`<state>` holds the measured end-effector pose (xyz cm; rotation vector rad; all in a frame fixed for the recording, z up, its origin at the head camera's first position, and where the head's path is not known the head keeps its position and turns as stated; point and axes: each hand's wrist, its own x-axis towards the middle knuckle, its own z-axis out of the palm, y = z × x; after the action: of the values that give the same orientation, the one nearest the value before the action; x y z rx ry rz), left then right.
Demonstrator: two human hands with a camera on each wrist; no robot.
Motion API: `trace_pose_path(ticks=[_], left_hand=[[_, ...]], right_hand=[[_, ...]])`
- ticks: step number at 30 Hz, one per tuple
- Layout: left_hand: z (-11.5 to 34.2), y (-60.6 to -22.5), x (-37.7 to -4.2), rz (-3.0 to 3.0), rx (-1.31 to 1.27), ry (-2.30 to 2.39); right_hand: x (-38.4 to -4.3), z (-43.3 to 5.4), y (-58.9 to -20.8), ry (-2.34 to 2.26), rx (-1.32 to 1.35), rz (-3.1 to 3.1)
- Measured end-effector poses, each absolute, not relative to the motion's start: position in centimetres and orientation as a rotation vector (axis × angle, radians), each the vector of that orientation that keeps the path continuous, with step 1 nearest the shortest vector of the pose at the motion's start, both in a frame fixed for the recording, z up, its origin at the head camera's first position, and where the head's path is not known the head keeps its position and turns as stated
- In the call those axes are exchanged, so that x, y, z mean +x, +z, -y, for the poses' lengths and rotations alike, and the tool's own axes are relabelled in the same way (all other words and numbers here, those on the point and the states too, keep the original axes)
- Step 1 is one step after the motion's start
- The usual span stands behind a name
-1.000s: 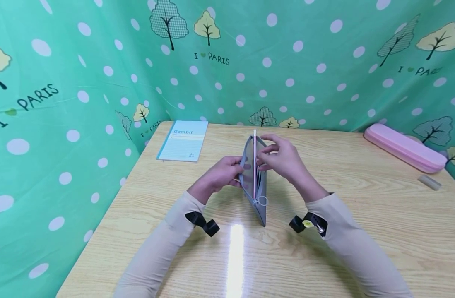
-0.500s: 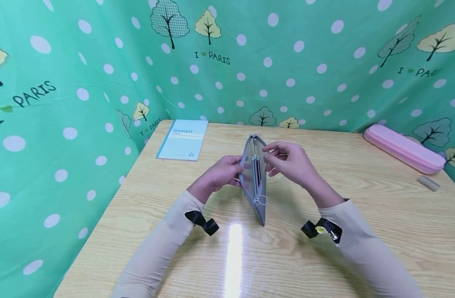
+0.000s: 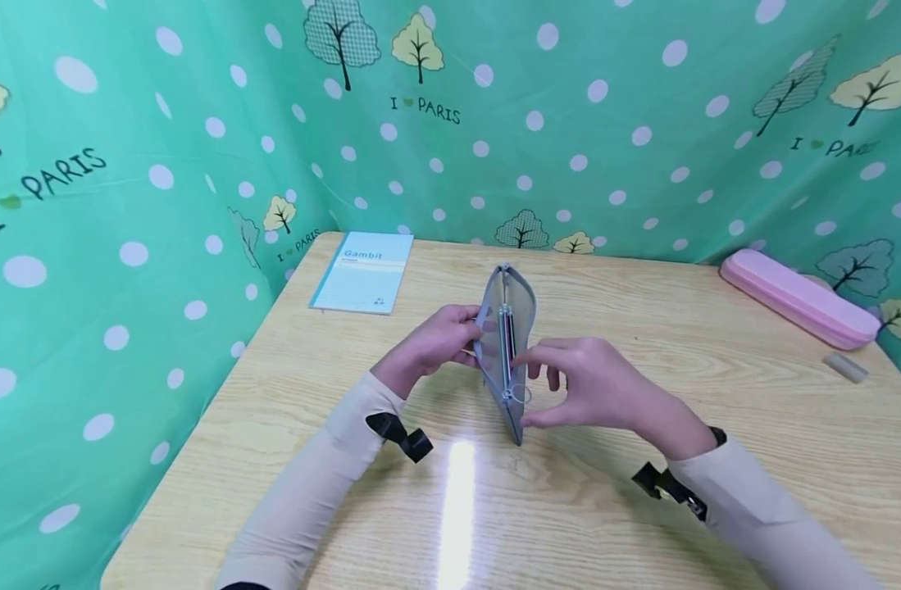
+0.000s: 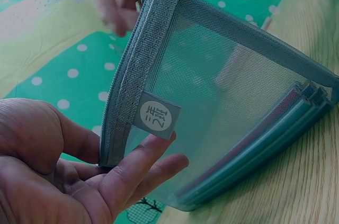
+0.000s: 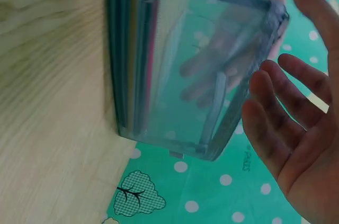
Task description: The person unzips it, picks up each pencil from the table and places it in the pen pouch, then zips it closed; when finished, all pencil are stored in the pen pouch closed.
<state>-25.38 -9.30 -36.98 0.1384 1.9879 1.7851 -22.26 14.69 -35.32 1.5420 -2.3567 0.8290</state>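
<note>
A grey zip pouch with see-through mesh sides (image 4: 212,65) stands upright on the table, its zip undone along the top. Several pencils (image 3: 506,340) lie inside along the bottom, seen through the mesh in both wrist views. My left hand (image 3: 443,338) grips the pouch's left side by its rim; in the left wrist view the fingers lie on the mesh near a white round label (image 4: 155,116). My right hand (image 3: 593,383) is at the pouch's near right, thumb and fingers spread, close to the ring pull (image 3: 521,395). Whether its fingertips touch the rim I cannot tell.
A light blue notebook (image 3: 365,274) lies at the table's back left. At the far right are a long pink case (image 3: 798,297) and a small grey block (image 3: 845,367). A green patterned cloth (image 3: 612,147) hangs behind and at the left.
A pink-white pencil in my right hand has gone down into the pouch and been let go. The right hand has then moved toward me, to the zip's ring end. The left hand stays.
</note>
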Motion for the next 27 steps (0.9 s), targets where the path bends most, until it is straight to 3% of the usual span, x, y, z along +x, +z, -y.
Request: trace_pose_path(ticks=[13,27], left_hand=[[9.3,-36.6,-25.0,-1.981,0.151,1.787],[8.8,-36.0,-24.3,-2.093,0.329,1.719]], right_hand=[[-21.8,-14.1,-35.6,0.581,1.627,2.008],[-23.0,-14.1,-36.8,0.683,1.405,1.928]])
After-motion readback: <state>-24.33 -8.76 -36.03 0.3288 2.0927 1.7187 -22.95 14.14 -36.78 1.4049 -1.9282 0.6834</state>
